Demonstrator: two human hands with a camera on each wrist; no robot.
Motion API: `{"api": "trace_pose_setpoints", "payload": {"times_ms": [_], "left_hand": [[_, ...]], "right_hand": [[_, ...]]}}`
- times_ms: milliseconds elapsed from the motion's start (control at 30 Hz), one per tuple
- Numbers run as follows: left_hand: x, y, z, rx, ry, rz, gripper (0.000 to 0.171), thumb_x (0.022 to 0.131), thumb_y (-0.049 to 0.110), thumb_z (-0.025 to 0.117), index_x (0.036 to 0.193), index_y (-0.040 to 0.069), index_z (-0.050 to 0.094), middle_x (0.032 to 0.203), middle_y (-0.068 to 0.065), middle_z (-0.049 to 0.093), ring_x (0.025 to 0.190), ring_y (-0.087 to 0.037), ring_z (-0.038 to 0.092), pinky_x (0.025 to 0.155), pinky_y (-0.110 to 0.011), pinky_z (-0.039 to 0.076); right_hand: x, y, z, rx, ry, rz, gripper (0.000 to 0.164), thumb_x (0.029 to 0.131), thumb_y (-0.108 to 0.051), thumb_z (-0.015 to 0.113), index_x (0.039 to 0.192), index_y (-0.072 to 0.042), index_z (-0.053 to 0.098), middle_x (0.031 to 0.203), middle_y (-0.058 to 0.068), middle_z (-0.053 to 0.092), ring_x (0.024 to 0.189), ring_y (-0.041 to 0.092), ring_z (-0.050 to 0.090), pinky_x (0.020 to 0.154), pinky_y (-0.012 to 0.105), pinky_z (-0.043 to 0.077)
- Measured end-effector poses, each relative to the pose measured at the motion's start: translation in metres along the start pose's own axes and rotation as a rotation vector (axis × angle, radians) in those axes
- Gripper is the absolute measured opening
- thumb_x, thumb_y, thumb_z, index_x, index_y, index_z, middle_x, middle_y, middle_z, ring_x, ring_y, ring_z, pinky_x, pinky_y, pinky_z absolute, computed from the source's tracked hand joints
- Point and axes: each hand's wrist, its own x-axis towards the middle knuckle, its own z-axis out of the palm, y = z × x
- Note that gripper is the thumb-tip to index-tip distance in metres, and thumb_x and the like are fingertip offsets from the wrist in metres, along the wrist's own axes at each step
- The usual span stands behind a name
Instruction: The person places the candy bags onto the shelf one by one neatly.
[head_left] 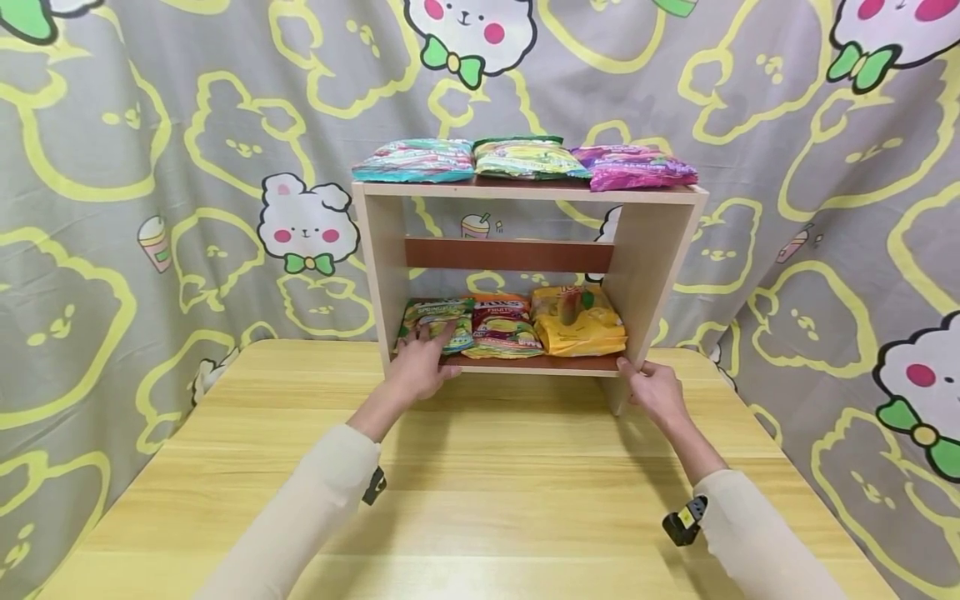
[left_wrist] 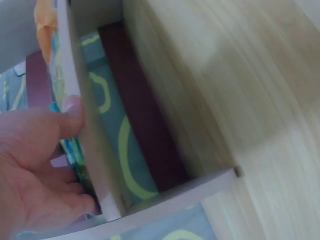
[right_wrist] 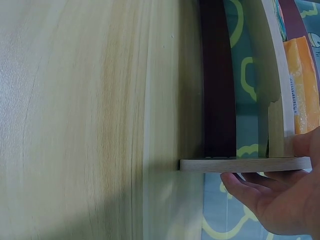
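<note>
A small two-tier wooden shelf stands on the table. My left hand is at its lower left, fingers spread over a green candy bag on the lower board. In the left wrist view, the thumb of that left hand touches the board's front edge. Beside the green bag lie a red and orange candy bag and a yellow candy bag. My right hand grips the shelf's right side panel low down, thumb on the inner side and fingers on the outer side.
On the top board lie a teal and pink bag, a green and yellow bag and a purple bag. A patterned curtain hangs behind and around the wooden table.
</note>
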Motion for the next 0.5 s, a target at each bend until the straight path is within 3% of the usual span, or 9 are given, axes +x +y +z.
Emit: {"api": "trace_pose_setpoints", "payload": {"times_ms": [233,500], "left_hand": [[-0.0034,-0.0008,0.0041,0.011,0.044,0.011,0.074,0.089,0.039,0.062,0.151,0.023,0.025,0.144,-0.036,0.029,0.13,-0.054,0.03,0.103,-0.063,0.03],[-0.0023,0.001,0.0051,0.008,0.034,0.032,0.072,0.092,0.035,0.06,0.152,0.019,0.024,0.143,-0.039,0.027,0.129,-0.058,0.027,0.102,-0.068,0.027]], "right_hand": [[0.0012,0.0019,0.0023,-0.007,0.005,0.002,0.064,0.092,-0.058,0.045,0.123,-0.005,0.062,0.106,0.025,0.066,0.085,0.033,0.069,0.067,0.033,0.045],[0.001,0.0026,0.0004,0.031,-0.017,-0.006,0.066,0.093,-0.056,0.045,0.13,-0.003,0.057,0.133,0.028,0.05,0.089,0.036,0.068,0.087,0.05,0.047]]}}
